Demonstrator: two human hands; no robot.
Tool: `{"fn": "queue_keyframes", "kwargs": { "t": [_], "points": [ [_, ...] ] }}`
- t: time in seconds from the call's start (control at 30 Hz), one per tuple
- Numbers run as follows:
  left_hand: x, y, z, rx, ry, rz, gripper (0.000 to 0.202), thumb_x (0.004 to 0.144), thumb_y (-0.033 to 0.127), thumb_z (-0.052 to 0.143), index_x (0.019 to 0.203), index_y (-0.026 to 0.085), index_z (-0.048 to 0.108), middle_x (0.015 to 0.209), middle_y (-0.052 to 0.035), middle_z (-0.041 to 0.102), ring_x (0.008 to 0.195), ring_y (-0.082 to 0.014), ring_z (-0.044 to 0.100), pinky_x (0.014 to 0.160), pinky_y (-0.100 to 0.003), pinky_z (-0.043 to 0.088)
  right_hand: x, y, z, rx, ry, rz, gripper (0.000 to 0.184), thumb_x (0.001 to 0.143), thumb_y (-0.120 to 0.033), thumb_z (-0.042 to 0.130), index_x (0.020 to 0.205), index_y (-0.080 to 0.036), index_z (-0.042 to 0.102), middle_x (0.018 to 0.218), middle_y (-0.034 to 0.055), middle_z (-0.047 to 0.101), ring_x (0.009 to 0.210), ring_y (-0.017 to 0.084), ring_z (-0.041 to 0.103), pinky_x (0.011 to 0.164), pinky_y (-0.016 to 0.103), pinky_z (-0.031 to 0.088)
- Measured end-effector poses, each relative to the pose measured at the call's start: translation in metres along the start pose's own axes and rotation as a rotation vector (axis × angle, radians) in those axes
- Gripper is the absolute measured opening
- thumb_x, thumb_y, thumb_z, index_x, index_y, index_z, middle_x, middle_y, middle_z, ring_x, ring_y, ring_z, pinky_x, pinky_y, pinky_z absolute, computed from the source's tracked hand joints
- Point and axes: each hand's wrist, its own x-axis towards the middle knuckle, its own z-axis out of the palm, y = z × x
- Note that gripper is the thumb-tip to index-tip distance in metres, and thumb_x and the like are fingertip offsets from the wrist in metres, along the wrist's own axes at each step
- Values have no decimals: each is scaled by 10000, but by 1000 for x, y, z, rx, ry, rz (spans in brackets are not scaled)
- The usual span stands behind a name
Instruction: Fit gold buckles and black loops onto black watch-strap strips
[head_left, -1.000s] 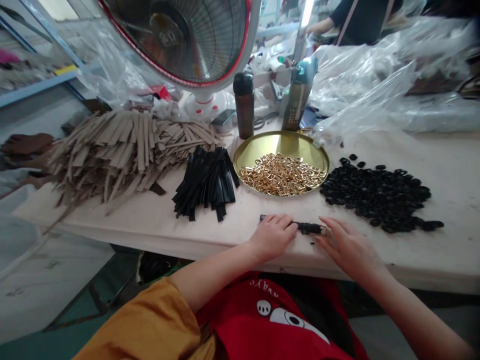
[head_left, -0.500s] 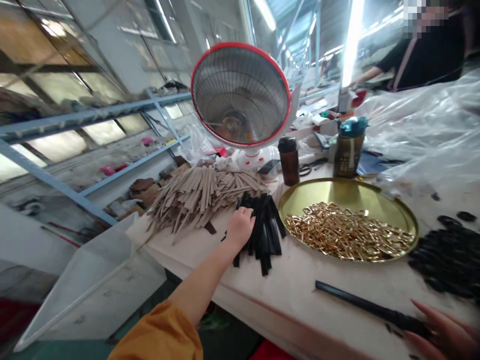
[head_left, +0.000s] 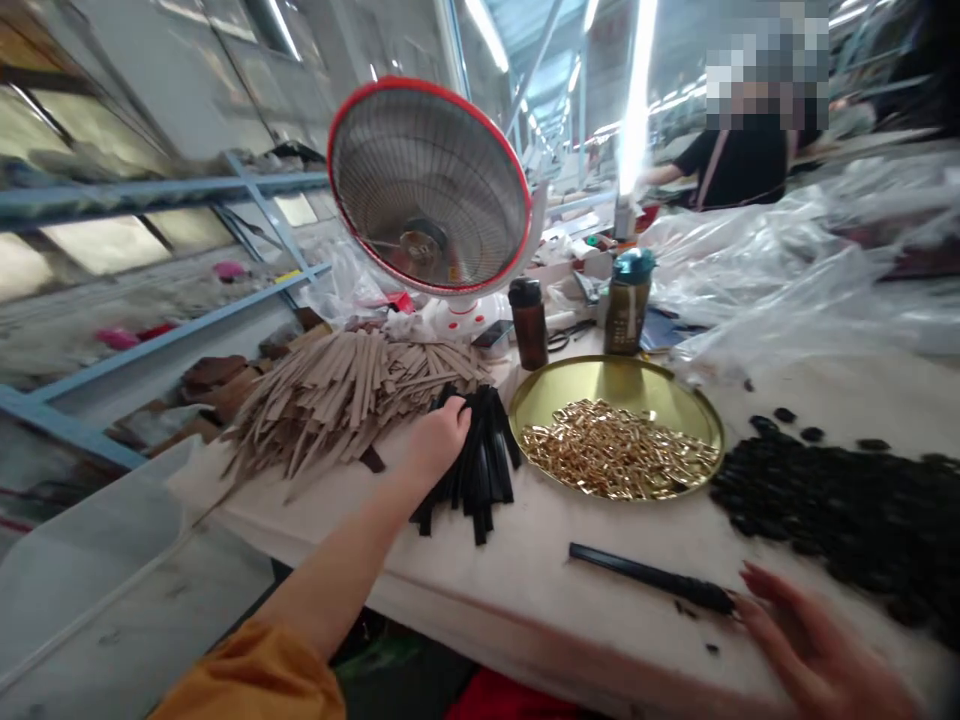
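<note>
My left hand (head_left: 441, 436) reaches onto the pile of black strips (head_left: 480, 465), its fingers curled closed on strips at the top of the pile. Beside that pile lies a large heap of beige strips (head_left: 330, 395). Blurred at the lower right, my right hand (head_left: 814, 635) has its thumb and fingers apart. Close to its thumb is the thicker end of a long, narrow black piece (head_left: 649, 577) lying on the table. Small gold metal pieces (head_left: 615, 455) fill much of a round gold tray (head_left: 551, 382) between the hands.
A heap of small black pieces (head_left: 840, 500) spreads at the right. Behind the tray stand a dark brown bottle (head_left: 529, 325) and a blue-lidded bottle (head_left: 627, 305). A red-rimmed heater (head_left: 431, 190) rises at the back. Clear plastic sheeting (head_left: 787, 250) lies back right; a person (head_left: 742, 160) is beyond.
The view has swung right, so things appear farther left. More of my right hand shows, beside the narrow black piece. My left hand remains at the black strips, its fingers more curled.
</note>
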Motion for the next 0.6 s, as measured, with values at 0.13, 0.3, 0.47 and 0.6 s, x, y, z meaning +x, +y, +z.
{"fn": "queue_keyframes", "kwargs": {
  "t": [0.13, 0.3, 0.47, 0.6],
  "points": [
    [-34, 52, 3, -867, -246, 53, 135, 846, 268, 404, 939, 175, 431, 694, -23, 631, 631, -140, 599, 634, -260, 455, -1, -44, -16, -75, 53, 45, 348, 762, -479, 508, 945, -192, 585, 962, 112, 623, 904, 292, 576, 804, 460, 436],
    [-80, 97, 38, -1585, -446, -273, 68, 819, 153, 424, 858, 178, 374, 734, -14, 644, 637, -113, 615, 655, -279, 489, -27, -98, -24, 414, -260, 249, 431, 853, -497, 336, 1083, -193, 538, 845, 81, 643, 724, 211, 601, 671, 367, 490],
    [-110, 87, 73, -1731, -471, -580, 83, 797, 105, 444, 798, 173, 396, 827, -26, 637, 744, -103, 619, 729, -274, 487, -46, -116, -28, 583, -330, 586, 350, 813, -426, 505, 1077, -198, 529, 640, 2, 570, 528, 127, 508, 505, 253, 448],
    [-130, 66, 85, -1590, -568, -652, 98, 754, 112, 517, 781, 161, 437, 764, -5, 596, 662, -84, 597, 651, -229, 489, -48, -101, -29, 591, -198, 649, 322, 802, -416, 522, 1038, -197, 534, 605, -9, 545, 510, 122, 485, 482, 242, 430]
  ]
}}
